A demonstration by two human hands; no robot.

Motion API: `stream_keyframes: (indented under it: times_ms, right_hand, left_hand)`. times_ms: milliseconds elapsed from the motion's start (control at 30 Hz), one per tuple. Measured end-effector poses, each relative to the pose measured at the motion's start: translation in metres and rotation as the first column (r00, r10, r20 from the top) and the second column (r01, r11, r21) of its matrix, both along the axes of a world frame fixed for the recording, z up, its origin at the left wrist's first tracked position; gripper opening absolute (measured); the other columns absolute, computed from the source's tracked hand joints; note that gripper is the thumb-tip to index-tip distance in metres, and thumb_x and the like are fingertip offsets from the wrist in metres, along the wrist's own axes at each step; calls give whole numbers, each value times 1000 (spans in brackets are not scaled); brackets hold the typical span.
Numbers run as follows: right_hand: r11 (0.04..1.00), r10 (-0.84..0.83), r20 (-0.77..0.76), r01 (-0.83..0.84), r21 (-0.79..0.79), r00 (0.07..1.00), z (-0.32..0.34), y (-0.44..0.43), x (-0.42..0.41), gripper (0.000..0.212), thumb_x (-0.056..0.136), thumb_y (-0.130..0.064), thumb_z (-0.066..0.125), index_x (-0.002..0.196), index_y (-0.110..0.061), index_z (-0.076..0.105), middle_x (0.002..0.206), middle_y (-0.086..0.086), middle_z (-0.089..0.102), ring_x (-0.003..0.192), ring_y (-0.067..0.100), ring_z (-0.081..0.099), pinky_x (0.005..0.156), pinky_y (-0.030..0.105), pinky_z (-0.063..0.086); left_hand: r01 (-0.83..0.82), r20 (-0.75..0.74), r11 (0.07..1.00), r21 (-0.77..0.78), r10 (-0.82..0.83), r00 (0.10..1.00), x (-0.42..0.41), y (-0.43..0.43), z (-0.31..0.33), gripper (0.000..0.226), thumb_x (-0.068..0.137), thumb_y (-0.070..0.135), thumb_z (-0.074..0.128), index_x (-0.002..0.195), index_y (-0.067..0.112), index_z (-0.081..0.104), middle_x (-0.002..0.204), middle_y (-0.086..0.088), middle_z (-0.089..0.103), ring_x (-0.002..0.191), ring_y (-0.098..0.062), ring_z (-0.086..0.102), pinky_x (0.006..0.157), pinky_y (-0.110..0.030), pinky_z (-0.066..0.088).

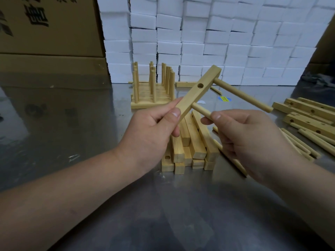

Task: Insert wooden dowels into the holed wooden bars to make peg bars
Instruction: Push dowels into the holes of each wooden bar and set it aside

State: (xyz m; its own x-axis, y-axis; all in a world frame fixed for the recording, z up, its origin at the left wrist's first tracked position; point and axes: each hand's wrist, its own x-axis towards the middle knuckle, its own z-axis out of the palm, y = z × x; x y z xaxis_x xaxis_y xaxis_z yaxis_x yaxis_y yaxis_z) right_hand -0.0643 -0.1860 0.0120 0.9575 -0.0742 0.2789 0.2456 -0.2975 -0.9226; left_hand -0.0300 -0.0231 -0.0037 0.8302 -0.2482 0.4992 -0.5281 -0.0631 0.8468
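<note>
left hand (154, 127): up over the table, thumb and curled fingers wrapped tight on the low end of the held bar
right hand (250, 142): up beside the left one, thumb and first finger pinch the near end of the short-looking dowel; the other fingers are curled under
held bar (197, 91): in the air, tilted, low end in the left hand, top end pointing up and away to the right
long dowel (243, 96): stuck in the bar near its top end, poking out to the right
middle hole (200, 85): round and open, nothing in it
short-looking dowel (201, 111): its far end meets the bar just above the left thumb; i cannot tell how deep it sits
pile of bars (192, 147): stacked on the table right under both hands, ends facing me
made peg bars (152, 87): lined up at the back of the table, pegs standing straight up
more bars (308, 115): lying flat far to the right, holes showing
loose dowels (299, 144): lying side by side just in front of those bars
table (72, 124): shiny grey metal
yellow sticker (224, 98): stuck on the table behind the hands
white blocks (217, 33): stacked high like a wall at the back
brown boxes (45, 24): big ones at the back left
</note>
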Motion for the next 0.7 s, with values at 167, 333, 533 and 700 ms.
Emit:
stream_keyframes:
  times_ms: [167, 333, 533, 700]
  right_hand:
    - [785, -77, 326, 259, -562, 942, 2, -1, -6, 45, 80, -45, 37, 86, -10, 65, 61, 7, 61, 65, 12, 53, 51, 27, 47]
    - [821, -81, 312, 241, -518, 947, 8, 4, -4, 27, 80, -50, 34, 72, -40, 58, 69, -7, 61, 66, 3, 54, 47, 30, 44]
    - [846, -279, 221, 348, -404, 934, 22, -24, -1, 33, 81, -39, 36, 68, -21, 60, 62, -10, 62, 47, 3, 50, 48, 26, 32]
    - [427, -361, -119, 50, -903, 925, 18, -30, 11, 33, 84, -40, 47, 68, -14, 60, 64, 3, 58, 58, 17, 55, 50, 24, 37]
  left_hand:
    - [-13, -26, 1000, 6, 13, 1000, 1, -1, 1, 30, 96, 18, 40, 120, 30, 54, 53, 13, 51, 50, 2, 45, 47, -9, 37]
    - [-53, -75, 994, -91, 46, 996, 3, -2, 0, 30, 98, 20, 38, 112, 38, 58, 55, 11, 52, 53, -5, 45, 45, -12, 37]
    - [-346, -353, 837, -425, 199, 914, 33, 14, -1, 30, 94, 12, 33, 101, 17, 61, 49, 7, 52, 36, -6, 34, 37, -16, 26]
    - [-338, -423, 772, -538, 100, 901, 39, 13, -5, 32, 93, 7, 26, 98, 10, 58, 48, 2, 53, 37, -9, 36, 39, -18, 27]
